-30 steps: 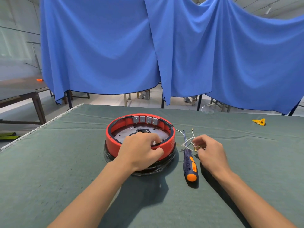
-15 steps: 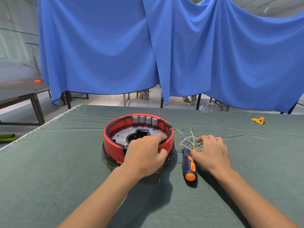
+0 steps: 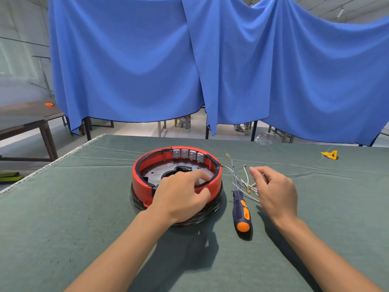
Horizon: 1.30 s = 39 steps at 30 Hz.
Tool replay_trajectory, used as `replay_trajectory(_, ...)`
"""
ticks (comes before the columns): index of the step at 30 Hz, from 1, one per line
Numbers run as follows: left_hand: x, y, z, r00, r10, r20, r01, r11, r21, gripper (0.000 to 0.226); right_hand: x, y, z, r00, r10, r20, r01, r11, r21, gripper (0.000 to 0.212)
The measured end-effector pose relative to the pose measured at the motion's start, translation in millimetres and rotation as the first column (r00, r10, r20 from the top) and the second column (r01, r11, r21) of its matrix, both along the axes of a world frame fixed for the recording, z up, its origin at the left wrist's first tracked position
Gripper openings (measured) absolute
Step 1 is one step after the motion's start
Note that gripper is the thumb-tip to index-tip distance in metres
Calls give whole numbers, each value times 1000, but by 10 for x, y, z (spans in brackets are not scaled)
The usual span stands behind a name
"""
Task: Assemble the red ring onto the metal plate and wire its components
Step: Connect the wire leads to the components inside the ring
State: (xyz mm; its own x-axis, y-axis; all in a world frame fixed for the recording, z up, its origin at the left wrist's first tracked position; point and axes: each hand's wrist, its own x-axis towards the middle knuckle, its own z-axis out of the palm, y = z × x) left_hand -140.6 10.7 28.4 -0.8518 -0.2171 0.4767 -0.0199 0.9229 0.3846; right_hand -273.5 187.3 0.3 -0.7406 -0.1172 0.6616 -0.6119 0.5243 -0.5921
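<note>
Hands are busy on a green table (image 3: 63,218). In the middle sits the red ring (image 3: 143,182), round like a big bowl, on top of a black base (image 3: 202,216) wrapped in shiny plastic. Inside the ring lies the metal plate (image 3: 155,171) with small holes and a dark gap in its middle. At the ring's 12 o'clock side, four little grey blocks (image 3: 188,154) stand in a row on the inner wall. The left hand (image 3: 181,197) rests on the ring's 6 o'clock edge — its fingers curl over the rim, with the fingertips on the inside and the thumb pressed on the red outside wall. At 3 o'clock from the ring lies a screwdriver (image 3: 241,209) with a blue and orange handle, its thin metal tip pointing away from the person. Just past it is a loose bunch of white wires (image 3: 246,182) with small gold ends. The right hand (image 3: 275,192) is above those wires, fingers bent inward with the thumb near them — I cannot tell if it holds a wire. Far off at 2 o'clock a small yellow thing (image 3: 329,154) lies on the table. Behind the table hangs a big blue cloth (image 3: 210,60).
</note>
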Motion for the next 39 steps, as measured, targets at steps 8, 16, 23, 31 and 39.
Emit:
replay_trajectory(8,75,-259,115,996,80,51,-82,996,43,39,87,-65,47,999,26,18,-24,993,-112,30)
replay_trajectory(16,76,-210,169,974,180,135,-163,978,-128,35,248,-184,66,995,97,27,-95,994,-62,30)
replay_trajectory(23,101,-109,174,986,-98,133,73,981,182,44,400,-321,186,986,161,-41,-162,986,-22,36)
replay_trajectory(31,302,-315,266,973,-123,193,37,915,401,45,561,-596,431,942,334,-24,-329,937,121,23)
replay_trajectory(39,197,-181,365,934,88,-347,138,807,574,41,645,-824,418,902,431,-12,-412,871,267,27)
